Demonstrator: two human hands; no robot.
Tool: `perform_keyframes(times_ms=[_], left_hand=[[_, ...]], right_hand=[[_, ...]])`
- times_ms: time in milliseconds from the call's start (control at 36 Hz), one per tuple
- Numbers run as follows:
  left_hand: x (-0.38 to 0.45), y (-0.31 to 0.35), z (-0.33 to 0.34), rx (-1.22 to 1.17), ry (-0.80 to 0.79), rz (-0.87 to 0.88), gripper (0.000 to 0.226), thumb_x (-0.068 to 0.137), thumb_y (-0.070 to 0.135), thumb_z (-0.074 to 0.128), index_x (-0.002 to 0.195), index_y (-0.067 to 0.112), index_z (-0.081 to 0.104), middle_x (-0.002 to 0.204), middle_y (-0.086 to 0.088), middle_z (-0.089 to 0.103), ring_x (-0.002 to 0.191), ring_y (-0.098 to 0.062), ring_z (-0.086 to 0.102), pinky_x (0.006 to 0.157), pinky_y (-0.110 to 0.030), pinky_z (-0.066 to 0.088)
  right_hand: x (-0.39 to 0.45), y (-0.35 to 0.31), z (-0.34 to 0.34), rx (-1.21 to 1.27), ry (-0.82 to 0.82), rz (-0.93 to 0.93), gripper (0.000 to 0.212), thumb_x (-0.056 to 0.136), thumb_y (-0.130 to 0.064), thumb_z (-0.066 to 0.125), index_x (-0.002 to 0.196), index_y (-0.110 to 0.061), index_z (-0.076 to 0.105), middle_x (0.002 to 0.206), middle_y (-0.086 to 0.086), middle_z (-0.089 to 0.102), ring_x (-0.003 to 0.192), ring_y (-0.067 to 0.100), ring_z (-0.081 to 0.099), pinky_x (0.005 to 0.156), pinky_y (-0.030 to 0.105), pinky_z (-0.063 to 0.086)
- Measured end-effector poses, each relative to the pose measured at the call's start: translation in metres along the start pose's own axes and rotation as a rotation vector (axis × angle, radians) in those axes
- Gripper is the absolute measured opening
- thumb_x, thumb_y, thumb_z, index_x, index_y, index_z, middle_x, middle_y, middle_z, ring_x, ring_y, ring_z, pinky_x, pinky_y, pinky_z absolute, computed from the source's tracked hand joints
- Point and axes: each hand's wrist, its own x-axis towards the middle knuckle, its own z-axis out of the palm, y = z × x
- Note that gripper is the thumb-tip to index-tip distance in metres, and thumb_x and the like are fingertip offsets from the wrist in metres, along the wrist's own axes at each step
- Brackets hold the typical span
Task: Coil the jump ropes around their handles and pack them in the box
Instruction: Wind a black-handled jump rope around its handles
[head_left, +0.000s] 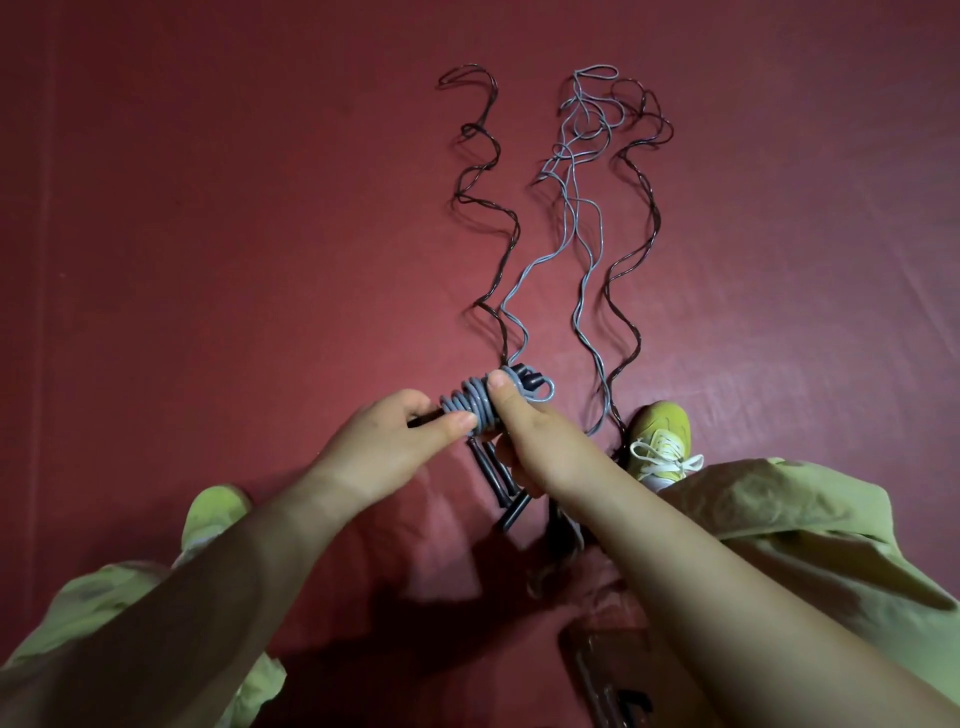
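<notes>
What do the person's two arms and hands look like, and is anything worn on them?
Both the left hand and the right hand are bare, without gloves, rings or a watch. Both forearms are uncovered; no sleeves show. The fingers have short, unpainted nails.

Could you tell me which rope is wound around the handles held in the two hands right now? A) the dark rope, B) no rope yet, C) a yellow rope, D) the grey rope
D: grey coils wrap the handles gripped between the left hand and right hand, while the dark ropes lie loose on the red floor.
</notes>
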Motion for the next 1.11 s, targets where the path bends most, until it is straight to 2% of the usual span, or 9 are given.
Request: perform_keyframes(times_ms=[111, 222, 361, 444, 556, 639, 778, 944, 1111], left_hand=[[-0.001, 0.004, 0.000, 0.042, 0.054, 0.004, 0.046, 0.063, 0.060, 0.073, 0.075, 0.018, 0.059, 0.061, 0.010, 0.052, 0.056, -0.007, 0.045, 0.057, -0.030, 0.035], [-0.005, 0.011, 0.001, 0.042, 0.130, 0.053, 0.060, 0.045, 0.069, 0.064, 0.075, 0.017, 0.058, 0.063, 0.008, 0.055, 0.057, -0.009, 0.047, 0.058, -0.032, 0.038], [-0.011, 0.019, 0.001, 0.130, 0.203, 0.162, 0.050, 0.055, 0.048, 0.081, 0.072, 0.013, 0.050, 0.063, 0.006, 0.049, 0.058, -0.011, 0.042, 0.056, -0.030, 0.032], [-0.012, 0.022, -0.001, 0.182, 0.131, 0.118, 0.057, 0.048, 0.060, 0.073, 0.072, 0.014, 0.049, 0.061, 0.006, 0.049, 0.057, -0.013, 0.042, 0.056, -0.034, 0.033], [-0.017, 0.021, -0.005, -0.183, -0.427, -0.068, 0.053, 0.056, 0.063, 0.075, 0.077, 0.017, 0.062, 0.063, 0.011, 0.062, 0.063, -0.010, 0.051, 0.060, -0.024, 0.041], [-0.018, 0.007, -0.008, -0.600, -0.930, -0.194, 0.067, 0.052, 0.076, 0.073, 0.084, 0.016, 0.074, 0.086, -0.009, 0.073, 0.074, -0.021, 0.066, 0.071, -0.033, 0.052], [-0.015, 0.007, -0.007, -0.984, -1.257, -0.105, 0.075, 0.077, 0.076, 0.049, 0.097, 0.006, 0.066, 0.081, -0.007, 0.069, 0.070, -0.020, 0.067, 0.070, -0.035, 0.055], [-0.015, 0.011, -0.007, -0.884, -1.021, -0.219, 0.077, 0.054, 0.084, 0.062, 0.070, 0.009, 0.062, 0.051, -0.005, 0.048, 0.043, -0.018, 0.047, 0.049, -0.026, 0.045], [-0.019, 0.022, -0.005, -0.788, -0.722, -0.300, 0.075, 0.072, 0.079, 0.039, 0.069, 0.005, 0.052, 0.046, -0.004, 0.045, 0.036, -0.017, 0.043, 0.041, -0.022, 0.038]], right_hand=[[0.000, 0.002, 0.000, 0.139, -0.021, 0.039, 0.048, 0.092, -0.065, 0.036, 0.070, -0.023, 0.044, 0.053, -0.004, 0.033, 0.047, 0.013, 0.028, 0.047, 0.027, 0.023], [0.000, 0.000, -0.001, 0.263, -0.020, 0.003, 0.041, 0.080, -0.063, 0.044, 0.068, -0.023, 0.045, 0.058, -0.002, 0.040, 0.042, 0.010, 0.029, 0.045, 0.026, 0.022], [-0.001, -0.004, -0.002, 0.371, -0.045, -0.071, 0.044, 0.074, -0.062, 0.048, 0.075, -0.017, 0.048, 0.055, -0.001, 0.037, 0.045, 0.011, 0.027, 0.044, 0.026, 0.019], [-0.002, -0.004, -0.002, 0.357, -0.015, -0.106, 0.036, 0.081, -0.052, 0.050, 0.068, -0.020, 0.043, 0.052, -0.002, 0.032, 0.043, 0.011, 0.025, 0.042, 0.024, 0.019], [-0.003, -0.002, -0.002, 0.349, -0.020, -0.210, 0.030, 0.070, -0.048, 0.053, 0.060, -0.023, 0.039, 0.051, -0.002, 0.027, 0.044, 0.012, 0.024, 0.045, 0.028, 0.018], [-0.003, 0.001, -0.003, 0.428, -0.173, -0.316, 0.051, 0.063, -0.045, 0.054, 0.069, 0.005, 0.045, 0.057, 0.018, 0.030, 0.051, 0.021, 0.027, 0.047, 0.034, 0.015], [-0.005, 0.001, -0.003, 0.505, -0.270, -0.381, 0.034, 0.062, -0.043, 0.054, 0.068, -0.010, 0.047, 0.059, 0.008, 0.032, 0.047, 0.013, 0.032, 0.045, 0.023, 0.026], [-0.002, -0.005, -0.011, 0.306, -0.294, -0.353, 0.038, 0.072, -0.049, 0.049, 0.066, -0.012, 0.043, 0.049, 0.003, 0.036, 0.046, 0.015, 0.029, 0.048, 0.030, 0.020], [0.000, -0.001, -0.012, 0.156, -0.266, -0.271, 0.037, 0.085, -0.052, 0.036, 0.075, -0.018, 0.047, 0.052, -0.009, 0.033, 0.044, 0.006, 0.024, 0.042, 0.022, 0.018]])
